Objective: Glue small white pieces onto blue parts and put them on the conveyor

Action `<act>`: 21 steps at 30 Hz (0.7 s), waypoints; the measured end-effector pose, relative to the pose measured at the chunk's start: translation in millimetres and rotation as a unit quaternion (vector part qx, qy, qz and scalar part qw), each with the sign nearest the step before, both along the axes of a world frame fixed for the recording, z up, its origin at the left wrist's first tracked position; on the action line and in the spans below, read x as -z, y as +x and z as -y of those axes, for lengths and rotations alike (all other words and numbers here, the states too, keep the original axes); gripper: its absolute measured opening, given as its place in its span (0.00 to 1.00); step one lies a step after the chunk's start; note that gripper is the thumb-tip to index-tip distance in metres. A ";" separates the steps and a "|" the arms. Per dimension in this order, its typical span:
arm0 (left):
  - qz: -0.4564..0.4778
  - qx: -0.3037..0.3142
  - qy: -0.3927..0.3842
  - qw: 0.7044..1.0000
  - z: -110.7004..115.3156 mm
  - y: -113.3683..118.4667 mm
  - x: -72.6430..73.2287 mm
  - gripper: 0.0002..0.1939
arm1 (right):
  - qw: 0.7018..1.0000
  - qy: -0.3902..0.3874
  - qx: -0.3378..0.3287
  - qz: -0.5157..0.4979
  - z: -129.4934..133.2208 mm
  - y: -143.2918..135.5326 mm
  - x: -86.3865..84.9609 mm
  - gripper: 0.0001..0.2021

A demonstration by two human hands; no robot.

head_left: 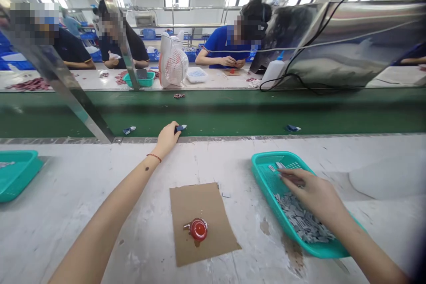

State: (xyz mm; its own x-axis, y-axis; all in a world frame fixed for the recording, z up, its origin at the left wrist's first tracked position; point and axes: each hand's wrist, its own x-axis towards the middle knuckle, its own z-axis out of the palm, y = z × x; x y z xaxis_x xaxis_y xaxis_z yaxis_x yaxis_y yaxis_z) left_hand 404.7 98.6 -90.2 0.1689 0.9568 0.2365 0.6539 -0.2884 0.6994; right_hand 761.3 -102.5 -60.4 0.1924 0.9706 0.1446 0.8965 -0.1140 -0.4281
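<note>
The left hand is stretched far forward, arm nearly straight, to the far edge of the surface, where its fingers are pinched together on a small blue part. The part sits right at the lip of the green belt, just past the fingertips, so the long reach looks needed to get to the belt at all. Two like pieces lie on the belt, one just left of those fingers and one well to their right.

The right hand lies palm down inside the teal basket, wrist low over its near rim. Its fingers point toward the far corner and seem closed on a small grey piece, though the grip itself is hard to make out. A heap of grey pieces fills the basket under and behind the palm, within easy reach.

Between the arms, nearer than either set of fingers, a cardboard sheet carries a red cap, likely to keep a spill off the surface. Other people work beyond the belt.
</note>
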 end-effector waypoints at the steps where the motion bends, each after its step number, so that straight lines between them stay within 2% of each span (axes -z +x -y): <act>1: 0.035 0.005 -0.006 0.999 7.1 -5.5 -1.3 0.09 | 1.000 0.015 0.010 -0.022 3.5 -7.0 -3.2 0.09; 4: 0.142 0.015 -0.037 0.989 40.3 -21.8 -6.1 0.12 | 0.996 0.062 -0.007 -0.069 16.1 -38.4 -11.1 0.10; 7: 0.229 0.022 -0.084 0.970 90.8 -36.8 -10.2 0.15 | 0.989 0.066 -0.070 -0.110 28.9 -81.8 -16.2 0.12; 11: 0.366 0.015 -0.221 0.904 162.9 -52.0 -10.4 0.15 | 0.969 0.022 -0.182 -0.166 40.9 -138.1 -17.4 0.10; 13: 0.397 0.008 -0.273 0.876 190.3 -56.6 -7.9 0.15 | 0.958 -0.004 -0.219 -0.186 45.1 -158.4 -15.7 0.09; 17: 0.424 0.020 -0.329 0.844 220.7 -62.3 0.5 0.13 | 0.948 -0.039 -0.253 -0.192 50.7 -180.9 -11.8 0.09; 21: 0.426 0.053 -0.334 0.840 231.0 -65.6 10.5 0.11 | 0.948 -0.055 -0.263 -0.169 54.0 -189.5 -10.1 0.09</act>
State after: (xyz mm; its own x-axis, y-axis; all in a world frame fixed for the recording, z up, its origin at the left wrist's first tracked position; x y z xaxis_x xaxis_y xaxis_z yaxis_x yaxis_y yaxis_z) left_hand 339.1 -132.4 -100.7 0.3027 0.9146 -0.2681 -0.1692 0.3284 0.9293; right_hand 571.7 -156.5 -50.3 -0.3061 0.9505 0.0530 0.6547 0.2506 -0.7131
